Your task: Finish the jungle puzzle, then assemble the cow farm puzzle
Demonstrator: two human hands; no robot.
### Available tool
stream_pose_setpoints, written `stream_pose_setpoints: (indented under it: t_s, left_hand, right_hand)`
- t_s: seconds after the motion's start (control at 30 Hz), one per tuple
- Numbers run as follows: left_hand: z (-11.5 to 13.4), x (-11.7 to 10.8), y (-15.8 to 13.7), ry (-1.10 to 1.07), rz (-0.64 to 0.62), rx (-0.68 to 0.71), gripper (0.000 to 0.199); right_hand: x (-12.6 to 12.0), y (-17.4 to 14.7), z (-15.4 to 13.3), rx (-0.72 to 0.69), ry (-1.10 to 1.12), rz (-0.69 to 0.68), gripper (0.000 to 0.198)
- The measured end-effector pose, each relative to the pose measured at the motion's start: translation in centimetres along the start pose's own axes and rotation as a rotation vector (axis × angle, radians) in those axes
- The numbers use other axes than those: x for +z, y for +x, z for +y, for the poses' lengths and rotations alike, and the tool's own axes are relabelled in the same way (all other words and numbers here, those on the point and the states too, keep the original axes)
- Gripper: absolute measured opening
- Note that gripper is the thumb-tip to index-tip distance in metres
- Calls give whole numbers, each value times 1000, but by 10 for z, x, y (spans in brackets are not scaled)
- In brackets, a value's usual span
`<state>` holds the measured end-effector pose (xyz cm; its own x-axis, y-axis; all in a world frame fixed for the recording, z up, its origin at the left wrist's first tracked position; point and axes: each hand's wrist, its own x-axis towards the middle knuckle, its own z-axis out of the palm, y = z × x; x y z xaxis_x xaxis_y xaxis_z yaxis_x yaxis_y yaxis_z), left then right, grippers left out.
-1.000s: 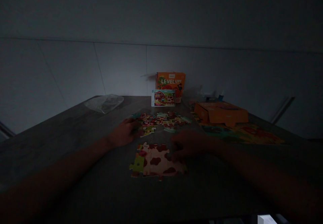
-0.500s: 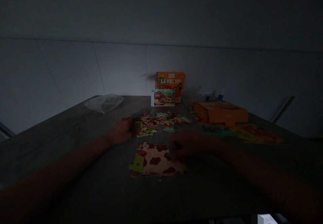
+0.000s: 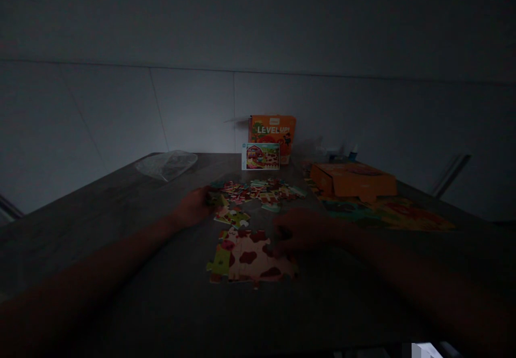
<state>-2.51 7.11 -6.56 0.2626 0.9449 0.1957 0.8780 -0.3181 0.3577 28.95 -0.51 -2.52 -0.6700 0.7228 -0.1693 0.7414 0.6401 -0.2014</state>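
In dim light, a joined block of jigsaw puzzle (image 3: 250, 256) showing a spotted cow lies on the table near me. My right hand (image 3: 300, 230) hovers at its upper right edge, thumb and forefinger apart, with nothing visible between them. At the left end of the loose puzzle pieces (image 3: 266, 190), my left hand (image 3: 194, 206) has its fingers closed at a dark greenish puzzle piece (image 3: 217, 200); the fingertips are partly hidden. Green-and-white puzzle pieces (image 3: 234, 217) rest between that hand and the cow block.
A farm picture card (image 3: 262, 157) leans before an upright orange box (image 3: 273, 124) at the back. To the right, another orange box (image 3: 355, 179) stands by a colourful printed sheet (image 3: 391, 213). A clear plastic bag (image 3: 167, 164) lies back left.
The green-and-white pieces have slid toward me, closer to the cow block, and turned slightly. My left hand has shifted a little; my right hand stays almost where it was.
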Motion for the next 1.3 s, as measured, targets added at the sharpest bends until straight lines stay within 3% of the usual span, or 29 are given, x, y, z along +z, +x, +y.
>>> stream_pose_setpoints:
  t_s: [0.2, 0.37, 0.53, 0.67, 0.77, 0.9, 1.13, 1.3]
  left_hand:
    - [6, -2, -6, 2, 74, 26, 59]
    - [9, 0, -10, 119, 128, 205, 44]
    - [10, 1, -10, 148, 107, 223, 27]
    - [21, -3, -18, 80, 93, 411, 30]
    - [30, -4, -24, 46, -5, 521, 39]
    - [33, -3, -26, 28, -90, 528, 40]
    - [27, -1, -23, 41, -54, 548, 30]
    - [31, 0, -22, 136, 96, 374, 31]
  right_hand:
    - [1, 0, 1, -6, 1, 14, 50]
    - [0, -1, 0, -19, 5, 12, 48]
    - [-2, -1, -1, -6, 9, 2, 50]
    - [-2, -1, -1, -12, 19, -4, 49]
    - [-2, -2, -1, -16, 45, -8, 50]
    - [-1, -1, 0, 0, 12, 0, 53]
    - [0, -1, 0, -18, 14, 7, 54]
    - [-1, -1, -2, -17, 17, 13, 52]
